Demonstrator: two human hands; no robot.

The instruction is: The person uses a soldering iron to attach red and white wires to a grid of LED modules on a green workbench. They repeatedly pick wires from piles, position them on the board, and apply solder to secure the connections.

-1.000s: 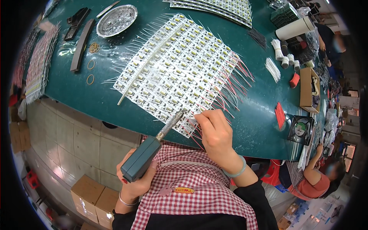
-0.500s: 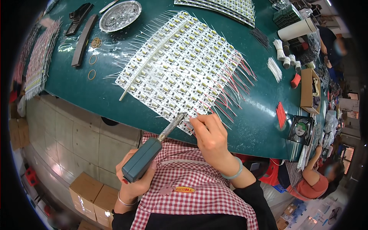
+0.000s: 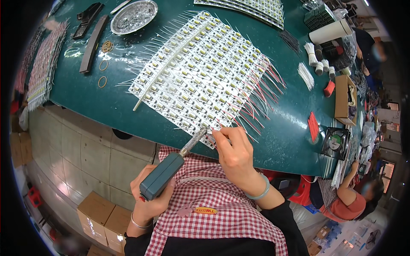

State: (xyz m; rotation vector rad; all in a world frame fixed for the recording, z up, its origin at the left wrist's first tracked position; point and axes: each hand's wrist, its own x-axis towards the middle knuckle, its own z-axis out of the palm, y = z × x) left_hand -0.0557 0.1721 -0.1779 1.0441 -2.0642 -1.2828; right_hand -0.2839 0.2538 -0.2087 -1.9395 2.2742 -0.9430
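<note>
My left hand (image 3: 150, 200) grips a teal-handled soldering iron (image 3: 164, 175); its metal tip (image 3: 197, 135) touches the near edge of a large white panel of small circuit boards (image 3: 200, 72) lying on the green table (image 3: 102, 106). My right hand (image 3: 232, 153) pinches something thin at the panel's near edge, right beside the iron tip; what it holds is too small to tell. Red and white wires (image 3: 260, 94) stick out from the panel's right side.
A round metal dish (image 3: 133, 16), a black bar (image 3: 93, 44) and rubber bands (image 3: 102, 68) lie at the back left. More board panels (image 3: 40, 70) sit left and far back. Boxes, a small fan (image 3: 336, 143) and another person (image 3: 348, 198) are at the right. Cardboard boxes (image 3: 104, 217) stand on the floor.
Both hands and the iron have shifted slightly right along the panel's near edge; the iron tip stays against the boards.
</note>
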